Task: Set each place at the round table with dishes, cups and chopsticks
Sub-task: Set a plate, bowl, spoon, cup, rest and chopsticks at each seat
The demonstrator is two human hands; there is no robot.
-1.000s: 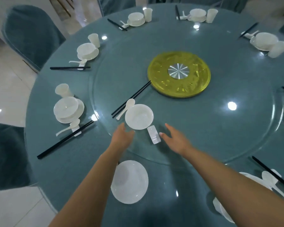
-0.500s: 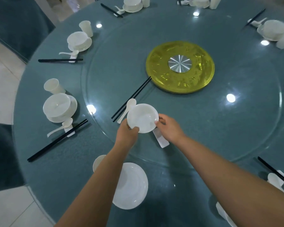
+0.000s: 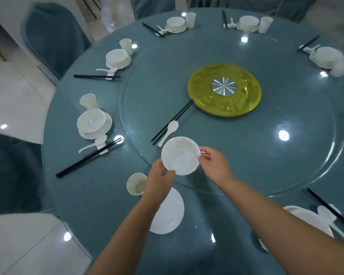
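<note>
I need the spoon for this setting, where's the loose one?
The spoon lies on the glass turntable, centre-left in the head view, between the black chopsticks and the bowl.

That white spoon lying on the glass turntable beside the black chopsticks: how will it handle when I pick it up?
The spoon looks glossy, probably ceramic: likely stiff, fragile and slippery on the glass turntable. Its rounded bowl may rock or slide if nudged toward the chopsticks.

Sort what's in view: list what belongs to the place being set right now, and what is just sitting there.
In play: bowl, left hand, right hand, plate, cup, loose spoon, loose chopsticks.

Just there: yellow turntable base, finished settings, chairs.
</note>
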